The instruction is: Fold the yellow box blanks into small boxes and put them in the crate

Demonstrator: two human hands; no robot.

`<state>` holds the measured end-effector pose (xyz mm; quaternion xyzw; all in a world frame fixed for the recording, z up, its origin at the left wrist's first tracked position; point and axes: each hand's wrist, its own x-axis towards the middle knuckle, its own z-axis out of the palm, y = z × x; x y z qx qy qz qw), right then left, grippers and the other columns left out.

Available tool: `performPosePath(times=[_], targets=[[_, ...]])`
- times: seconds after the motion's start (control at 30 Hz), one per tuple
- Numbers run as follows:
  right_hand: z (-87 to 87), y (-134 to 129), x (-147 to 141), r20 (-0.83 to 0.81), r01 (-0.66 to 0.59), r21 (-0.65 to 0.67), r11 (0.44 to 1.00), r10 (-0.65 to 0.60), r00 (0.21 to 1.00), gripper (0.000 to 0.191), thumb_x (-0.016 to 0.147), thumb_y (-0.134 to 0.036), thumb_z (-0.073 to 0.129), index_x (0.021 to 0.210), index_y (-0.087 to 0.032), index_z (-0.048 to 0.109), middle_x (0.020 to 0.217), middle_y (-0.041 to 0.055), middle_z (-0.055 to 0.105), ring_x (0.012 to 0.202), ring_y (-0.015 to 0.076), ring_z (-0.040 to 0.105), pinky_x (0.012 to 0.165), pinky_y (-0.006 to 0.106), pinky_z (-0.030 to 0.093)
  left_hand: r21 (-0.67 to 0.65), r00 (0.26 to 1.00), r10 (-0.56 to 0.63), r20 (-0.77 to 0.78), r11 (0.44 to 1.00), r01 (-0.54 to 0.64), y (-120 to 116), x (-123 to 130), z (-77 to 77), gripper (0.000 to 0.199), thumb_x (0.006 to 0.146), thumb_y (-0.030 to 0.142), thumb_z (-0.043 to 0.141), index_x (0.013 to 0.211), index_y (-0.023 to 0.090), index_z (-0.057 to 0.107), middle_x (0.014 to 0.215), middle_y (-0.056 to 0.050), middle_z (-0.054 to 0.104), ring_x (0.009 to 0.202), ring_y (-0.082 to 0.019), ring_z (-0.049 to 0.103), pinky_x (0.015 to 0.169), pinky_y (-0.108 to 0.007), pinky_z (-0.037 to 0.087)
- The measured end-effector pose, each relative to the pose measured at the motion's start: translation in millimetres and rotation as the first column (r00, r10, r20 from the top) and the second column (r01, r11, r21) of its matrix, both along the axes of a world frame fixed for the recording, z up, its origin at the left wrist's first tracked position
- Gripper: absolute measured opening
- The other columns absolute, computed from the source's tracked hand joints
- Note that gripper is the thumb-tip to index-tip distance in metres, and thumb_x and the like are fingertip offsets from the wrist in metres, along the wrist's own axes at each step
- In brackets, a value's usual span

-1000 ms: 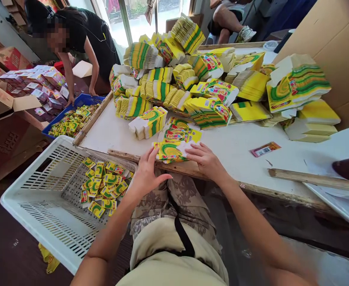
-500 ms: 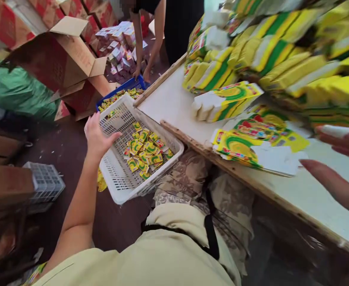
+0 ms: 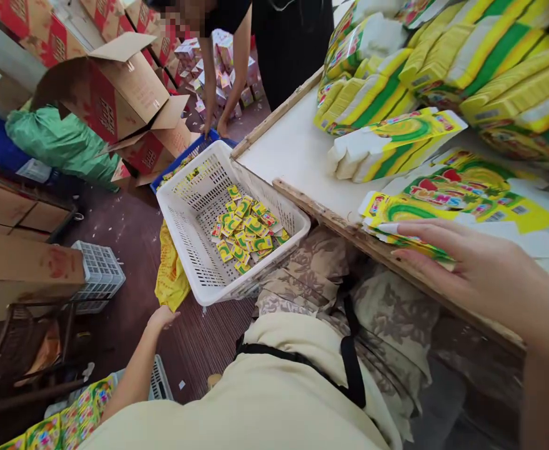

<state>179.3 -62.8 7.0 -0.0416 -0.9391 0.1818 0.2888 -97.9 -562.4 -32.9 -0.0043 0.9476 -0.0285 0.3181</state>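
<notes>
My left hand (image 3: 162, 317) hangs low beside a yellow cloth or bag (image 3: 170, 269), below the white basket (image 3: 203, 294); its fingers are small and partly hidden, so what they hold, if anything, is unclear. Small yellow-green packets (image 3: 248, 231) lie inside the basket. On the white table (image 3: 288, 140), my right hand (image 3: 424, 247) rests at the near edge of flat yellow, green and white printed cartons (image 3: 466, 194), its thumb and fingers around their end. A white covering wraps one fingertip. Behind them lies a bundle of folded cartons (image 3: 396, 147).
More carton bundles (image 3: 484, 56) are piled at the table's back. Another person's hands (image 3: 215, 128) reach a blue basket (image 3: 152, 184). Open cardboard boxes (image 3: 119, 94), a green sack (image 3: 63, 140) and a grey crate (image 3: 98, 269) stand left.
My left hand has left the white basket's rim and dropped toward me beside the yellow cloth. My right hand has moved left onto the flat cartons. The view has shifted.
</notes>
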Motion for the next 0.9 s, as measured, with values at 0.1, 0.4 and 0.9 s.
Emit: performPosePath(times=[0.1,0.4,0.9], targets=[[2.1,-2,12,0.005,0.051,-0.011,0.999,-0.051,0.999,0.035,0.100,-0.049,0.039,0.107,-0.025,0.063,0.097,0.0102,0.073,0.083,0.0208,0.071,0.066,0.032,0.054,-0.120,0.994,0.055,0.092,0.992,-0.043,0,-14,-16.7,0.037,0.092,0.037,0.061,0.123,0.016,0.058,0.123,-0.010,0.061,0.104,-0.023,0.063,0.087,-0.044,0.056],[-18.5,-1,29,0.018,0.074,-0.060,0.995,-0.073,0.997,0.026,0.099,-0.043,0.046,0.106,-0.025,0.062,0.100,0.0084,0.074,0.084,0.0206,0.072,0.071,0.030,0.056,-0.222,0.996,-0.078,0.042,0.971,0.085,33,-44,14.0,0.032,0.093,0.043,0.057,0.106,0.014,0.064,0.102,-0.006,0.067,0.088,-0.019,0.065,0.079,-0.038,0.055],[1.9,13,67,-0.102,0.490,-0.171,0.855,-0.510,0.854,0.013,0.091,-0.027,0.060,0.098,-0.021,0.069,0.096,0.0071,0.076,0.088,0.0231,0.073,0.080,0.035,0.058,0.425,0.688,-0.608,-0.395,0.543,0.724,262,21,85.2,0.038,0.086,0.052,0.049,0.064,0.021,0.054,0.055,0.003,0.054,0.052,-0.013,0.044,0.055,-0.026,0.029]])
